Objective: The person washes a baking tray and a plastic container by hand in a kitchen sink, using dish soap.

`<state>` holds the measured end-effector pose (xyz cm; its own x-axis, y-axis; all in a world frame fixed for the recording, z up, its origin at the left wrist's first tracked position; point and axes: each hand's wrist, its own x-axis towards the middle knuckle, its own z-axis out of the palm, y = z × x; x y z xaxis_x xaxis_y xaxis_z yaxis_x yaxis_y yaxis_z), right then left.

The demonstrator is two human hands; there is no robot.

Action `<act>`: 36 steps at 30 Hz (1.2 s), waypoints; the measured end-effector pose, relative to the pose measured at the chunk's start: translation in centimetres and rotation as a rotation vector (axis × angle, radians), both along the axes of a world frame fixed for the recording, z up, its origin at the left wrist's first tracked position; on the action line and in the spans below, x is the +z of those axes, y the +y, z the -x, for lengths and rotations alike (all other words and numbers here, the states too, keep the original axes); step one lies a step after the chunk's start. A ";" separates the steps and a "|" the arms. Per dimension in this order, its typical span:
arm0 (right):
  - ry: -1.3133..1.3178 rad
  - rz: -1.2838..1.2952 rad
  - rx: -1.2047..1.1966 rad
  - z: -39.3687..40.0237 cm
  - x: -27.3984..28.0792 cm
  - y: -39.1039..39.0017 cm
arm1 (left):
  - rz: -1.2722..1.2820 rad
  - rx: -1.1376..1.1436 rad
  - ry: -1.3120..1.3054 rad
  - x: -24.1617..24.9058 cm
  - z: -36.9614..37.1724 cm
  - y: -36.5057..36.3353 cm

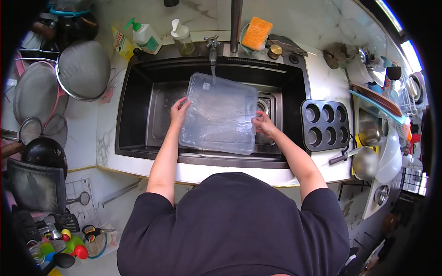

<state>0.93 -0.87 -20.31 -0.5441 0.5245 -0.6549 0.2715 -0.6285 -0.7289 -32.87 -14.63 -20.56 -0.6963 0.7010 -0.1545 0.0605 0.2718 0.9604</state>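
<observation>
Over the sink [138, 133], I hold a large rectangular piece of translucent plastic [221, 117], which looks like a storage box lid. It is tilted, wet on its surface, and carries a small white sticker near its top left. My left hand [179, 112] grips its left edge, with the thumb on the upper face. At the opposite edge, my right hand [264, 123] is closed on the plastic. Water runs from the faucet [212, 49] onto the lid's far edge. The fingers beneath the lid are hidden.
Behind the sink stand a green-pump bottle [146, 37], a soap dispenser [183, 39] and an orange sponge [256, 33]. A muffin tin [326, 125] sits right of the basin. Strainers [83, 70] hang at left; metal bowls [367, 163] are at right.
</observation>
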 end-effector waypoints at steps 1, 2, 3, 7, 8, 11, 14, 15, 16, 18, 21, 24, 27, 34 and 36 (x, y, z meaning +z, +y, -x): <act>-0.009 -0.036 0.015 0.0 0.2 0.0 | 0.009 -0.001 0.027 -0.6 0.2 0.0; -0.008 -0.035 0.016 -0.1 0.4 0.0 | 0.009 0.000 0.028 -1.2 0.4 -0.1; 0.017 -0.055 0.011 -0.3 0.6 0.2 | 0.075 -0.001 0.083 -1.2 0.3 -0.3; 0.028 -0.198 -0.032 -0.3 1.4 0.7 | 0.236 -0.049 0.190 -1.6 -0.2 -0.5; 0.028 -0.199 -0.033 -0.4 1.7 0.9 | 0.303 -0.090 0.140 -1.8 -0.3 -0.3; 0.100 -0.265 -0.110 -0.3 2.5 1.2 | 0.116 -0.143 -0.084 -1.4 -1.3 -0.2; 0.202 -0.384 -0.164 -0.5 2.0 1.7 | 0.098 -0.166 -0.271 -1.0 -1.8 -0.3; 0.199 -0.377 -0.162 -0.5 1.7 1.8 | 0.105 -0.163 -0.275 -1.3 -1.7 -0.2; 0.241 -0.415 -0.168 -0.6 1.4 2.0 | 0.125 -0.187 -0.302 -1.7 -1.5 -0.1; 0.270 -0.492 -0.194 -0.6 1.0 2.1 | 0.148 -0.205 -0.332 -1.4 -1.9 -0.5; 0.282 -0.571 -0.180 -0.7 0.4 2.5 | 0.164 -0.178 -0.444 0.4 -2.9 -0.3; 0.264 -0.533 -0.227 -0.3 1.9 2.0 | 0.151 -0.286 -0.225 -0.8 -2.9 -0.3; 0.267 -0.520 -0.283 -0.1 2.3 2.0 | 0.181 -0.218 -0.317 1.3 -4.4 -0.3; 0.293 -0.493 -0.353 -0.2 3.1 2.2 | 0.175 -0.403 0.127 -1.2 -4.6 -0.5; 0.256 -0.478 -0.399 -0.5 2.8 2.3 | 0.238 -0.495 0.386 -0.3 -5.1 -0.8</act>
